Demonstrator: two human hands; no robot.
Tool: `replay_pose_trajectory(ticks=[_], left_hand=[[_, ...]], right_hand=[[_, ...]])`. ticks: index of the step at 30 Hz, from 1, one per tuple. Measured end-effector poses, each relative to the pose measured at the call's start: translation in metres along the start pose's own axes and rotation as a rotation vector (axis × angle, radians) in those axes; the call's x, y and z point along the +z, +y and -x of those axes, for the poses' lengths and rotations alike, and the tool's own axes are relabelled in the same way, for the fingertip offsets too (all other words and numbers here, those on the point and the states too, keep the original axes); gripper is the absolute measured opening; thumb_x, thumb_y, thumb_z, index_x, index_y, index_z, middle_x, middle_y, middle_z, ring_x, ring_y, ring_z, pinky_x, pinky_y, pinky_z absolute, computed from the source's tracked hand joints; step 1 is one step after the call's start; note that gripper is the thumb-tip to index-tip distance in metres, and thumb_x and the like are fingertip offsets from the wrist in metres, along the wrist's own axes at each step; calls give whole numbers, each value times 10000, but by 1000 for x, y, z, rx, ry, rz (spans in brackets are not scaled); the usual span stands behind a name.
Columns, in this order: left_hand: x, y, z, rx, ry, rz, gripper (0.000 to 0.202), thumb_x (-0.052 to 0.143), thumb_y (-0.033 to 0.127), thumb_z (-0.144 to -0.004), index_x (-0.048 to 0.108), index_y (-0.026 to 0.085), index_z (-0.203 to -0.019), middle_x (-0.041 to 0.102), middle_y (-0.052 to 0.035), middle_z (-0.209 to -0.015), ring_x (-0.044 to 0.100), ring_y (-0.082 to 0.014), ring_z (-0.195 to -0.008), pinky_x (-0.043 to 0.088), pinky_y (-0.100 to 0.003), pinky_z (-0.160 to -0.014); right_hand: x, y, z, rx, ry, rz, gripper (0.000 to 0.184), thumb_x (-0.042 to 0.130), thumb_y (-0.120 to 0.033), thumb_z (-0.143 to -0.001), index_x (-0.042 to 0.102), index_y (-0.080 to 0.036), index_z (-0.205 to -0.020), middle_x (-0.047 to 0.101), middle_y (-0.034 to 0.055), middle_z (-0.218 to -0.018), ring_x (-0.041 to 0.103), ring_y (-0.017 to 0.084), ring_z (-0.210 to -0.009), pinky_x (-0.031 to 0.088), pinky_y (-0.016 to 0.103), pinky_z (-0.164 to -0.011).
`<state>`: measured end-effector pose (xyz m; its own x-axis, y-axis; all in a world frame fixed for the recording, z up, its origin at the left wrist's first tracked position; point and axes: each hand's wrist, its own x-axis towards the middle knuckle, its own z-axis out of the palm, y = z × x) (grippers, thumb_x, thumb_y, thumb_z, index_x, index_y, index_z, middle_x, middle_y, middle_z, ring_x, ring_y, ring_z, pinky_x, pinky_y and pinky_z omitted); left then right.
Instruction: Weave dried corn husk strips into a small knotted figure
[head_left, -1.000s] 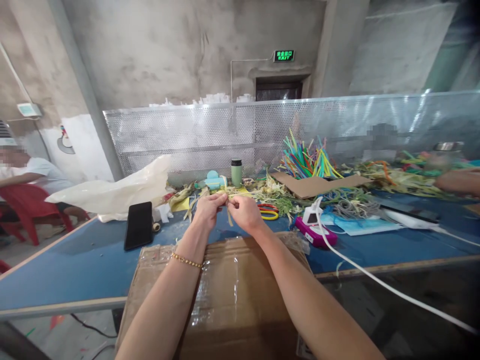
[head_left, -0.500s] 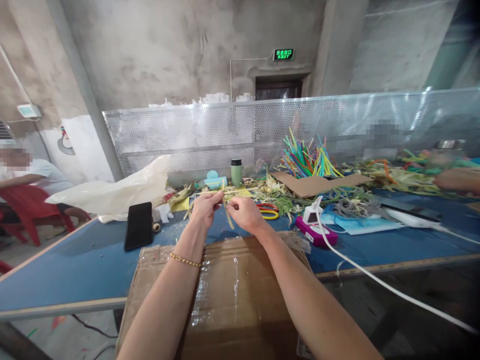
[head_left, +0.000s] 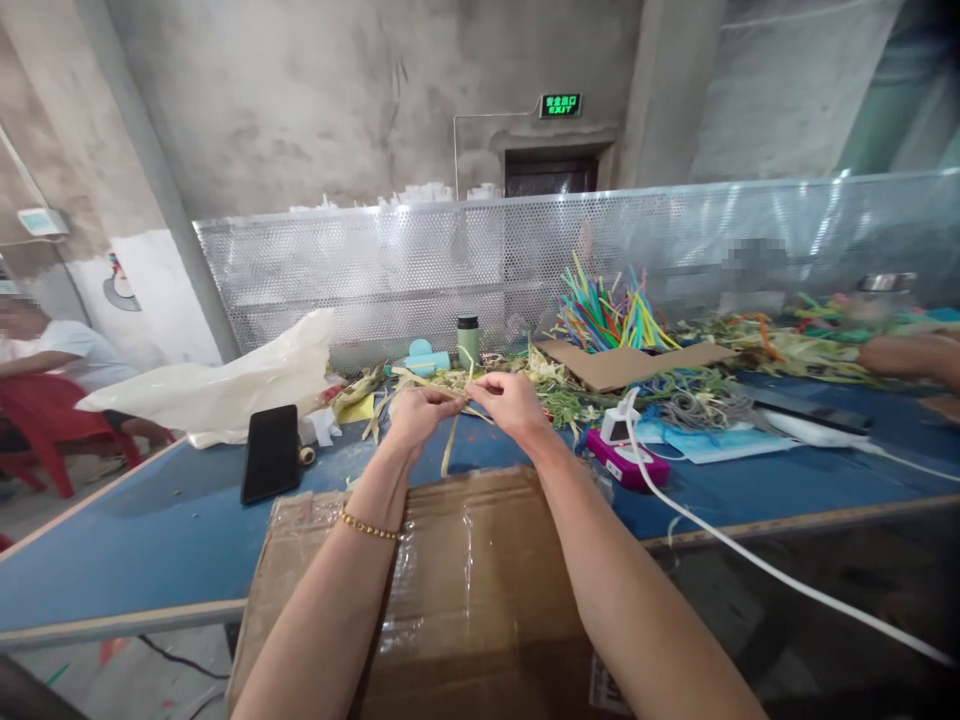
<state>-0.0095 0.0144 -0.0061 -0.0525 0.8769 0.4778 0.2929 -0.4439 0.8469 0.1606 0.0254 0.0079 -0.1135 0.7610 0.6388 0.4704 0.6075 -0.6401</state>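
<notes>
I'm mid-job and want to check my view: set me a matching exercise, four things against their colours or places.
Things
1. Phone
2. Bottle
3. Pale strip
4. Power block

Descriptions
A. Purple, under a white adapter
B. Held between left hand and right hand
C. Black, on the blue table
D. Green with a dark lid

Pairs: 1-C, 2-D, 3-B, 4-A
</notes>
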Motion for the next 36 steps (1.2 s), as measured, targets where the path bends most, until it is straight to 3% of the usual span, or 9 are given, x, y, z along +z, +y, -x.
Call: replay_pose_trajectory(ticks=[4,14,17,20,24,28,31,36], left_hand=[[1,6,3,-32,-44,75,147,802,317,-632,819,204,-725,759,-40,-712,631,-203,-716,443,-303,-669],[2,15,6,-44,-120,218,165,829,312,-574,792,167,-644,694,-32,-620,537,-152,-610,410,-291,-627],[2,14,7,-51,-133,176,150,828,308,-585,764,172,-596,682,-25,-606,546,-161,-616,410,-291,-622],[2,12,7,-36,-159,95,188,823,291,-593,707,169,-511,615,-9,-526,518,-154,-580,385,-284,-583],[4,10,8,-48,-200,101,156,798,231,-560,684,151,-489,572,8,-500,474,-129,-549,362,-275,-571],[4,12,9,-98,-257,150,153,813,261,-544,720,139,-539,570,13,-504,465,-118,-544,352,-276,-582],[3,15,10,-116,-285,185,181,835,297,-551,755,142,-599,612,0,-538,476,-116,-551,366,-279,-593],[2,16,11,-107,-268,217,234,849,321,-575,701,152,-506,592,-5,-505,467,-113,-541,366,-274,-571]], right_hand=[[-2,-5,2,26,-31,-12,176,666,-270,-764,727,-143,-657,732,42,-658,645,175,-647,394,244,-575],[2,-3,1,35,38,-116,149,645,-250,-744,688,-149,-643,693,26,-628,599,157,-609,402,249,-586],[0,-2,1,-29,44,10,169,657,-239,-788,688,-156,-644,689,32,-637,591,156,-612,395,261,-606],[-2,-3,2,-187,106,123,194,656,-258,-854,718,-155,-702,694,55,-711,587,159,-654,405,276,-651],[0,-6,4,-347,-87,86,63,701,-174,-819,764,-170,-812,688,52,-801,596,151,-714,422,259,-675],[1,-3,3,-245,-142,-3,74,701,-118,-768,719,-153,-706,679,26,-704,575,136,-648,406,245,-622],[-1,0,1,-136,-183,-122,93,722,-196,-762,708,-139,-690,682,23,-646,570,139,-607,395,241,-575],[-6,0,0,-90,-210,-259,152,710,-281,-758,709,-143,-694,685,23,-649,571,137,-602,413,244,-576]])
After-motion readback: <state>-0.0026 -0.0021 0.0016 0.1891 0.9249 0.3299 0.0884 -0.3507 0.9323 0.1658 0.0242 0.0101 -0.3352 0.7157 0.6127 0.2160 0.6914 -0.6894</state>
